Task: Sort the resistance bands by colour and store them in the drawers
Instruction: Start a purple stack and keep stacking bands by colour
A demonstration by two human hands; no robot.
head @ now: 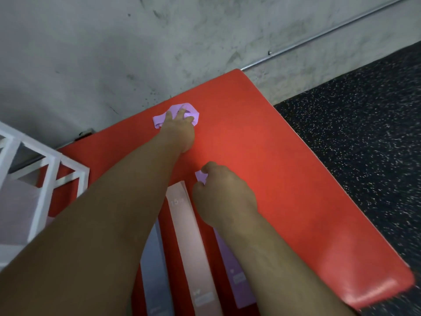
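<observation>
We read a pale "15" printed near the far end of the pink band (189, 236), the only writing that comes through. Small light label patches sit near the close ends of the pink band and the purple band (237, 281), too blurred to read.

Around the bands, a white drawer frame (45, 169) stands at the left edge of the red counter (284, 179), with a pale panel inside it. A scuffed grey concrete wall (114, 53) rises behind, a thin metal pipe (319, 35) runs along it, and black speckled floor (364, 133) fills the right side. Both forearms cross the view; the left one covers much of the blue-grey band (155, 270), the right one lies over the middle of the purple band.

The counter top looks smooth and padded with rounded corners. Three flat, matte strips lie side by side: blue-grey, pink, purple. Far back, near the wall, a crumpled lilac band (175, 115) sits bunched in loops.

The left hand (180, 131) reaches onto that bunch, fingers (182, 114) bent down into its folds and holding it. The right hand (221, 192) has fingers curled tight, pinching the far end of the purple band.
</observation>
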